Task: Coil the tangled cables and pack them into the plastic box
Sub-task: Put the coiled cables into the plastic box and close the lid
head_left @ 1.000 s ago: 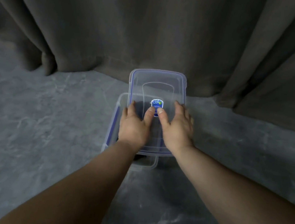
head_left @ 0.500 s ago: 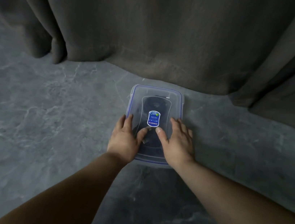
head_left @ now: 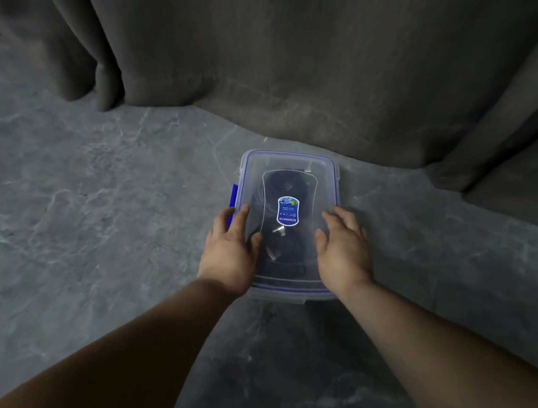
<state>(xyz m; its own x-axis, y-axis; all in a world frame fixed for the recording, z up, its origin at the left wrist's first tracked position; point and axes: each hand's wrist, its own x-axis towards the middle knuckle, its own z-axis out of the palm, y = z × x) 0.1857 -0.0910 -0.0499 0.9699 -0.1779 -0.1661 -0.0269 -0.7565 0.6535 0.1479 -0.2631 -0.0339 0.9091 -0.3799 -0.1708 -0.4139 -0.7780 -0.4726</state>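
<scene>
Box [head_left: 289,186] (lidded) between both hands [head_left: 230,250]

One plastic box [head_left: 283,226] on grey stone floor [head_left: 84,229], one clear lid [head_left: 292,172] seated on it. One blue label [head_left: 287,210] at lid centre. One blue clasp [head_left: 233,199] visible on box's left side. One dark bundle of coiled cables [head_left: 282,257] inside box, strand count unclear; two metal plugs [head_left: 278,230] near label. Two hands: left hand [head_left: 229,250] at box's left edge, right hand [head_left: 344,249] at its right edge. One grey curtain [head_left: 282,50] behind box.
</scene>
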